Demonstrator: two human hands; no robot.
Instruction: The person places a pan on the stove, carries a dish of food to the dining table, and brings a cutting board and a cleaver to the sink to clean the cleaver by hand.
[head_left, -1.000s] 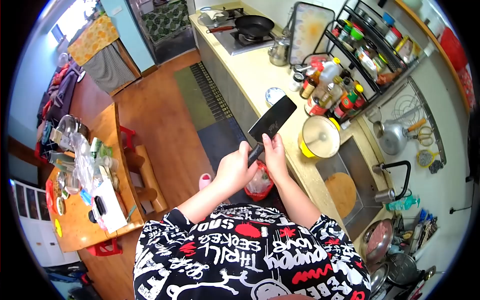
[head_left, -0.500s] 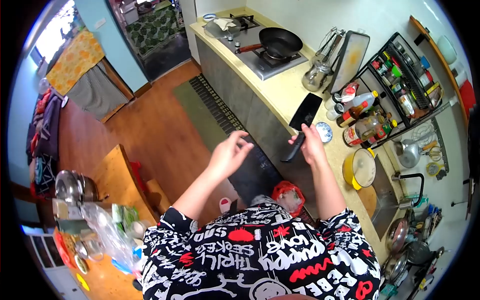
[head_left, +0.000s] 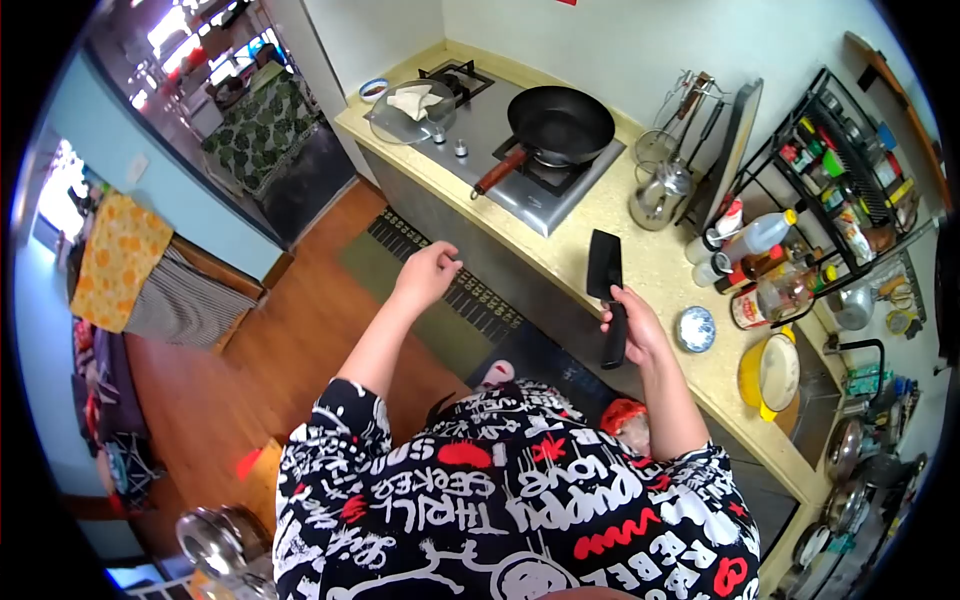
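Observation:
My right hand (head_left: 637, 326) is closed on a black cleaver (head_left: 606, 268) near where its handle meets the blade, at the counter's front edge. The blade points away from me and the handle toward me. Raised over the floor mat, my left hand (head_left: 428, 273) has loosely curled fingers and touches nothing. A blue-and-white bowl (head_left: 695, 329) sits on the counter to the right of my right hand. Beyond the cleaver, a black wok (head_left: 560, 125) with a wooden handle rests on the stove (head_left: 545, 205).
On the counter (head_left: 600, 215) stand a metal pot (head_left: 661, 195), several bottles (head_left: 762, 236) and a yellow pot (head_left: 769, 375) by the sink (head_left: 815, 400). A glass lid (head_left: 410, 112) lies on the stove's left. A red bag (head_left: 624, 415) is on the floor below.
My left hand has come off the cleaver and moved up and left. My right hand holds the cleaver alone now. The view has turned toward the stove, and the table has mostly left it.

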